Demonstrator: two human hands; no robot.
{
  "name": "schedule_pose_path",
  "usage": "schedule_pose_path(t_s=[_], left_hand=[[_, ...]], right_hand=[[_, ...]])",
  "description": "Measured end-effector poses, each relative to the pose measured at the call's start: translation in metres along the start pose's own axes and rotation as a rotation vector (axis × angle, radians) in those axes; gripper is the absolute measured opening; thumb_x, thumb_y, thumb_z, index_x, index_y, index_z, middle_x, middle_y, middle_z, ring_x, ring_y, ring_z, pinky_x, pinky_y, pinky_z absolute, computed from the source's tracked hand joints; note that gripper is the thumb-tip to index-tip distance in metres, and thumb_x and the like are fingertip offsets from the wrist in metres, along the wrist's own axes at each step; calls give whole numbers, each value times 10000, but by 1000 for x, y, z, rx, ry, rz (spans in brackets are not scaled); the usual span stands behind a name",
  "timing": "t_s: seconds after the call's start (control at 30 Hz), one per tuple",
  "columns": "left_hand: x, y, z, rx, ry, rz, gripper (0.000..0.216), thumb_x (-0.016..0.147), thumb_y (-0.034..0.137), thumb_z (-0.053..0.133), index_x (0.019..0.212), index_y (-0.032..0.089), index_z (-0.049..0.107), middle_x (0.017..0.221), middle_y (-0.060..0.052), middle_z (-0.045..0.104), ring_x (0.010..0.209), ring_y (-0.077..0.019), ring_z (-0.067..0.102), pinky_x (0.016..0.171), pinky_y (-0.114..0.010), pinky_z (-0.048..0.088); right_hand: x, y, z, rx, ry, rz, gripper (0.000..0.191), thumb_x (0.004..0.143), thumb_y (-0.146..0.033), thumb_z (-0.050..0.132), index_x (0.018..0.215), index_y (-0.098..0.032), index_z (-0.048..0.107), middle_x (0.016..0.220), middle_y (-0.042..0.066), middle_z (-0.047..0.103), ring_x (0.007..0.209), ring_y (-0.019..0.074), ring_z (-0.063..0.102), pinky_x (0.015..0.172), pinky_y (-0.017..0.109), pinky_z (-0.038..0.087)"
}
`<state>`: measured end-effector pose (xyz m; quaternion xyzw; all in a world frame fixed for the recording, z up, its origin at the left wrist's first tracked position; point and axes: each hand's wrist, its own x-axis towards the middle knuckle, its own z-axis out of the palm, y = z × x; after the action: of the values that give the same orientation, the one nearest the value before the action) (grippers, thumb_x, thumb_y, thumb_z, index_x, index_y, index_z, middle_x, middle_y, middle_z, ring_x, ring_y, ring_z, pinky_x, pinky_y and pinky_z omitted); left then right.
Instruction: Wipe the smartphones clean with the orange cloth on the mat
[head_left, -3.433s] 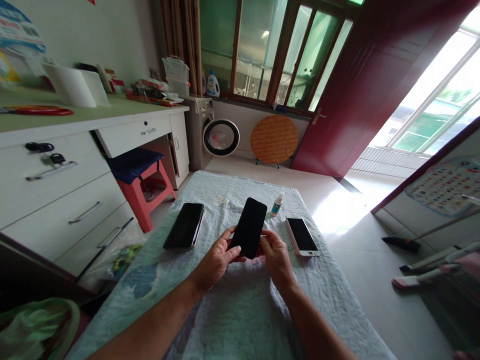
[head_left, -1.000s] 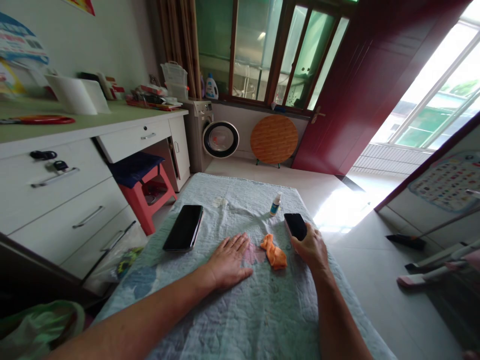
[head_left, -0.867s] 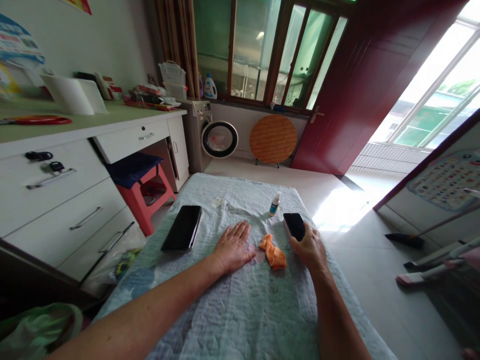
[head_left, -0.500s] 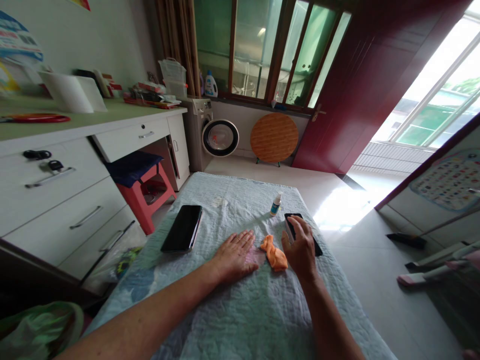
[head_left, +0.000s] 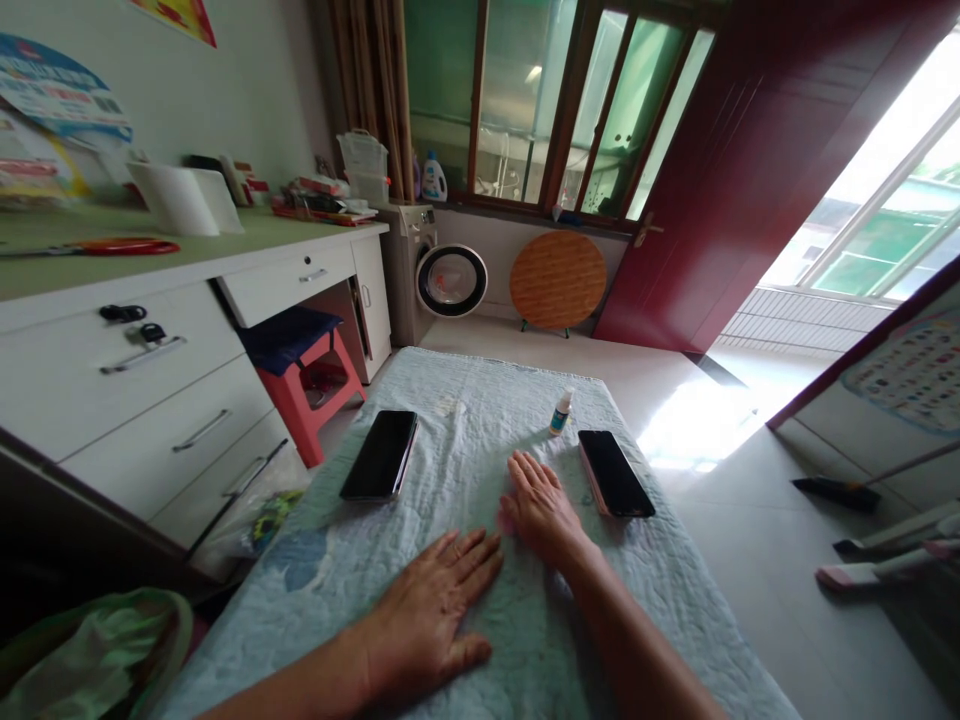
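A small spray bottle (head_left: 560, 412) stands upright on a worktop draped in quilted pale-blue cloth (head_left: 480, 400); everything else is placed here from that bottle, as the wearer sees it. Nearer than the bottle and slightly to its left, the person's right hand (head_left: 541, 505) lies palm down, fingers straight and close together; no grip shows, though whether anything is under the palm cannot be told. Nearer still and farther left of the bottle, the left hand (head_left: 439, 605) also lies palm down, fingers loosely spread and holding nothing visible. Both hands seem flattened to press or smooth the cloth. Well to the left of the bottle, and a little nearer, a black phone (head_left: 379, 455) lies flat, screen up. Just right of the bottle, and nearer, a second dark phone (head_left: 615, 473) lies screen up, a pink edge showing beneath its left side, perhaps from another device under it. The two phones appear set apart so the middle stays free for the hands, and laid flat so they rest steadily. Far beyond the bottle are a round wooden board (head_left: 558, 280) and, to its left, a washing machine (head_left: 405, 235) with its door open.
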<state>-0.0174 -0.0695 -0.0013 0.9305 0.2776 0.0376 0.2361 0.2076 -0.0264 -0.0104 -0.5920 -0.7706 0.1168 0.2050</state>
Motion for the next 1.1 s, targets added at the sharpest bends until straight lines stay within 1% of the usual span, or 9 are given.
schedule_pose_path(t_s=[0.17, 0.3, 0.4, 0.57, 0.63, 0.7, 0.9, 1.0, 1.1], left_hand=[[-5, 2, -2, -26, 34, 12, 778, 873, 577, 526, 1508, 337, 146, 1563, -32, 262, 1428, -313, 255, 1174, -534, 173], [-7, 1, -2, -33, 102, 38, 703, 890, 551, 516, 1494, 325, 238, 1529, -39, 349, 1393, -313, 334, 1153, -534, 244], [-8, 1, 0, -23, 175, 50, 589, 913, 488, 511, 1452, 310, 357, 1482, -40, 432, 1348, -298, 408, 1128, -511, 317], [-2, -3, 0, -65, 353, 39, 266, 938, 254, 454, 1097, 235, 667, 1212, -49, 663, 1148, -218, 591, 1018, -369, 470], [7, -8, -3, -72, 460, -3, 282, 924, 186, 417, 1054, 215, 666, 1129, -52, 689, 1075, -191, 624, 993, -340, 493], [21, -16, -8, -33, 519, -43, 347, 909, 141, 382, 1147, 211, 625, 1212, -56, 654, 1162, -193, 581, 1040, -367, 463], [71, -46, -15, 172, 394, -189, 455, 919, 182, 384, 1364, 147, 470, 1486, -109, 419, 1387, -237, 360, 1145, -434, 321], [76, -50, -13, 205, 253, -245, 507, 938, 311, 435, 1414, 139, 414, 1507, -123, 375, 1406, -262, 322, 1155, -455, 286], [61, -45, -10, 207, 158, -211, 599, 941, 454, 440, 1453, 156, 354, 1543, -114, 299, 1429, -271, 267, 1168, -467, 246]], right_hand=[[-6, -11, -10, 33, -103, -113, 441, 870, -253, 545, 1311, -234, 541, 1459, 94, 451, 1369, 271, 368, 1145, 524, 186], [-17, -23, -23, 76, -155, -218, 278, 927, -203, 439, 1100, -207, 656, 1316, 83, 592, 1239, 224, 517, 1082, 414, 341], [-20, -27, -25, 142, -187, -262, 304, 929, -161, 393, 1017, -197, 681, 1181, 67, 663, 1110, 183, 596, 983, 316, 437], [-9, -22, -12, 35, -89, -134, 469, 891, -183, 431, 1353, -148, 504, 1467, 128, 429, 1378, 254, 346, 1129, 442, 286], [-6, -21, -7, -12, -140, -97, 523, 878, -217, 461, 1391, -114, 456, 1505, 154, 361, 1409, 277, 282, 1144, 474, 245], [-5, -22, -6, -14, -214, -110, 557, 861, -244, 492, 1396, -98, 448, 1514, 160, 343, 1413, 279, 274, 1153, 463, 232], [-19, -28, -24, 164, -317, -240, 565, 733, -137, 531, 1297, -132, 561, 1442, 133, 463, 1365, 244, 373, 1151, 398, 256], [-23, -23, -37, 328, -338, -281, 435, 702, -76, 474, 1061, -191, 693, 1199, 59, 663, 1140, 189, 586, 1052, 317, 383], [-23, -16, -39, 389, -320, -177, 352, 679, -63, 449, 854, -206, 719, 874, 5, 724, 824, 148, 658, 831, 252, 486]])
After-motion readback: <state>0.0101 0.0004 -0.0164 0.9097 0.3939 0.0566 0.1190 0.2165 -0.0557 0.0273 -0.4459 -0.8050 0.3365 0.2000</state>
